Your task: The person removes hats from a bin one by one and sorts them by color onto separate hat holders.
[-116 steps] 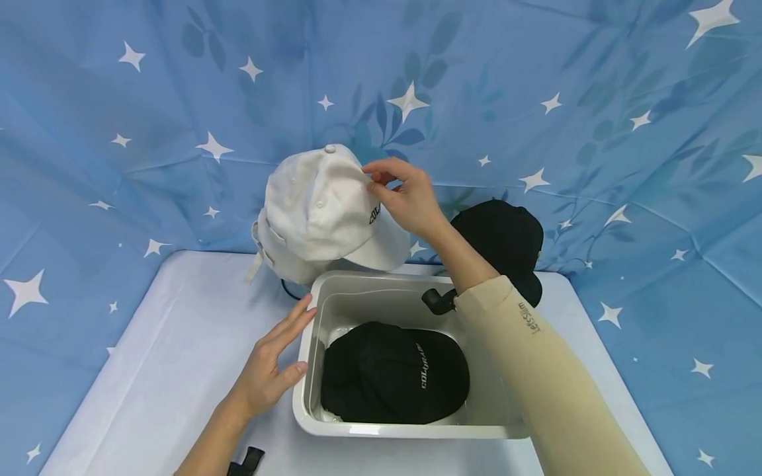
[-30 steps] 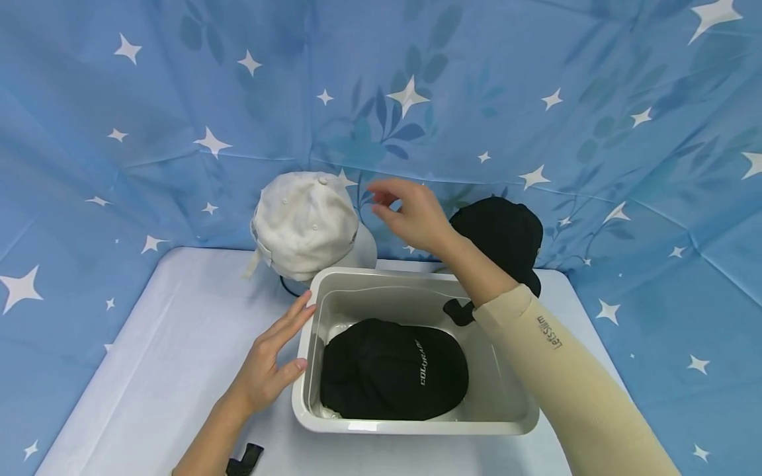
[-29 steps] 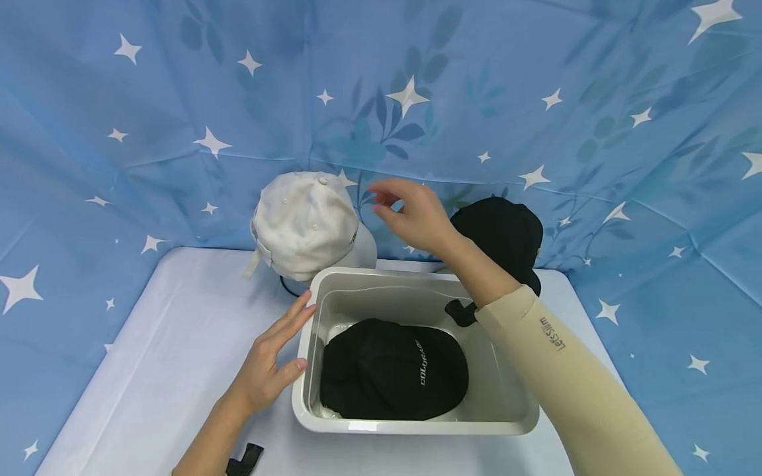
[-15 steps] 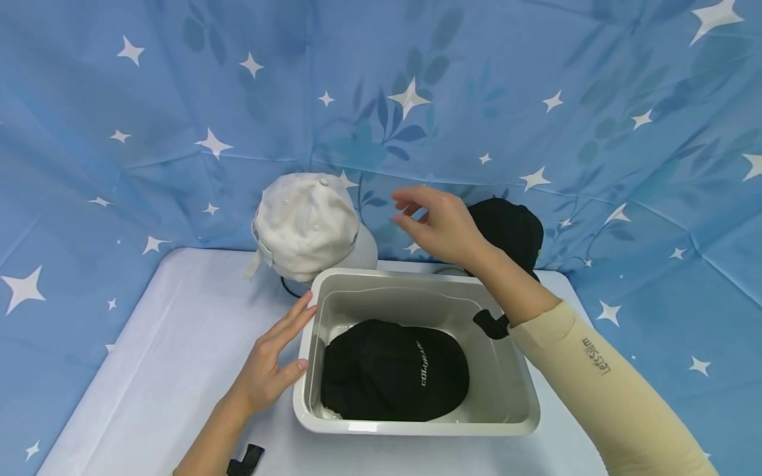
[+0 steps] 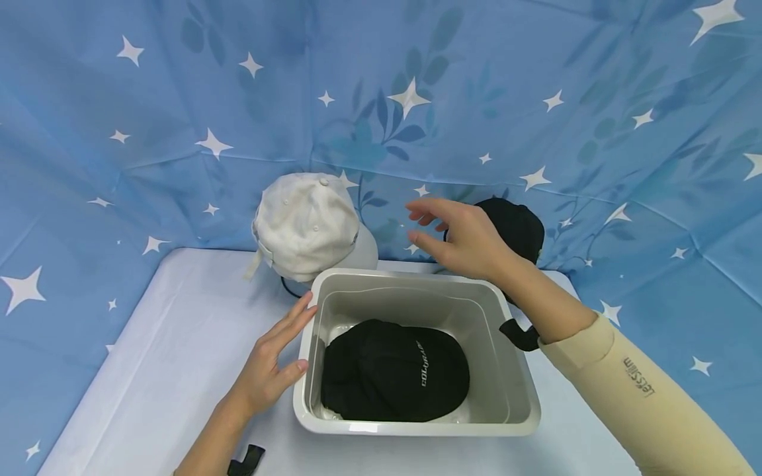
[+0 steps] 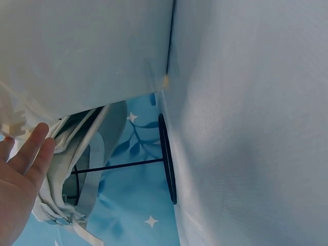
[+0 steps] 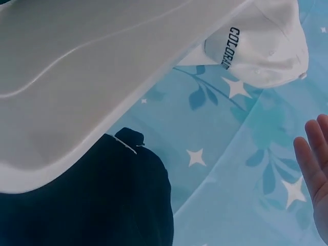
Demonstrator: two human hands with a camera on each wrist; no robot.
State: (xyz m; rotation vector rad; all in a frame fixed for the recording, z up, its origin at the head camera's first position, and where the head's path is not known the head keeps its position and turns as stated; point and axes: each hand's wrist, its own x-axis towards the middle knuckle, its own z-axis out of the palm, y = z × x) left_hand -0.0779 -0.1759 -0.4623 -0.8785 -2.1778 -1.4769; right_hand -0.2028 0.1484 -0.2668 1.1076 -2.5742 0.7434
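My left hand (image 5: 270,363) rests with extended fingers on the left rim of a pale grey plastic bin (image 5: 419,428). Inside the bin lies a black baseball cap (image 5: 393,370) with white lettering, brim to the right. Behind the bin's left corner a white baseball cap (image 5: 309,225) sits on a black wire stand (image 6: 166,159); layered cap edges show under it in the left wrist view. My right hand (image 5: 461,238), empty with fingers loosely bent, hovers above the bin's back rim. It partly hides another black cap (image 5: 512,228) at the back right.
The bin stands on a white-covered table (image 5: 172,350). A blue curtain (image 5: 381,79) with white stars hangs right behind the caps. Black straps from the wrist cameras show near both wrists.
Earlier my right hand pinched a white cap above the stand; that cap now sits lower, released. The right hand has since moved right, in front of the black cap. My left hand stays put.
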